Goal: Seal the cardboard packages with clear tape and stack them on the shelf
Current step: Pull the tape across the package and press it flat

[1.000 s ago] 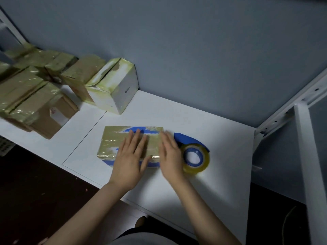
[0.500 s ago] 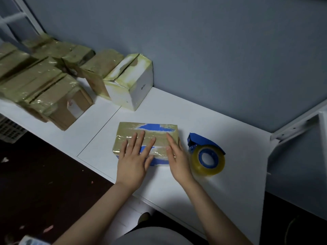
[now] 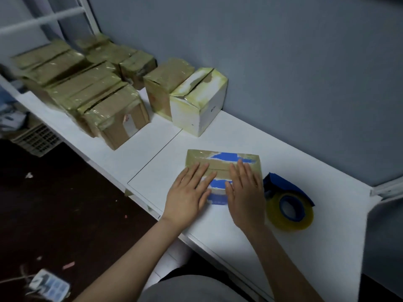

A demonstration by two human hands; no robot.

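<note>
Package (image 3: 222,166): a flat blue box, largely covered in yellowish clear tape, with blue showing through gaps on its top and near edge. It lies flat on the white shelf surface (image 3: 294,153), close to the front edge and right of a thin seam line (image 3: 157,156) between two panels.

Left hand (image 3: 187,199): palm down, fingers straight and slightly spread, pressing on the left half of the package top. It grips nothing.

Right hand (image 3: 245,197): palm down, fingers straight, pressing on the right half of the package. It grips nothing. The two hands lie side by side, thumbs near each other.

Tape dispenser (image 3: 287,205): blue body with a yellowish roll, resting on the surface just beside the right hand and apart from the package.

White box (image 3: 197,105): stands farther back against the wall, heavily taped along its top edges. A taped brown box (image 3: 165,88) touches its left side. Further left, a cluster of taped brown boxes (image 3: 87,90) sits packed together on the same surface.

Room: plain grey-blue wall (image 3: 283,62) behind the surface; white metal framing at the right (image 3: 386,188) and a white rail (image 3: 41,18) at upper left. Dark floor (image 3: 54,203) below, with small scraps on it. A slotted plastic crate (image 3: 36,139) is under the left end.
</note>
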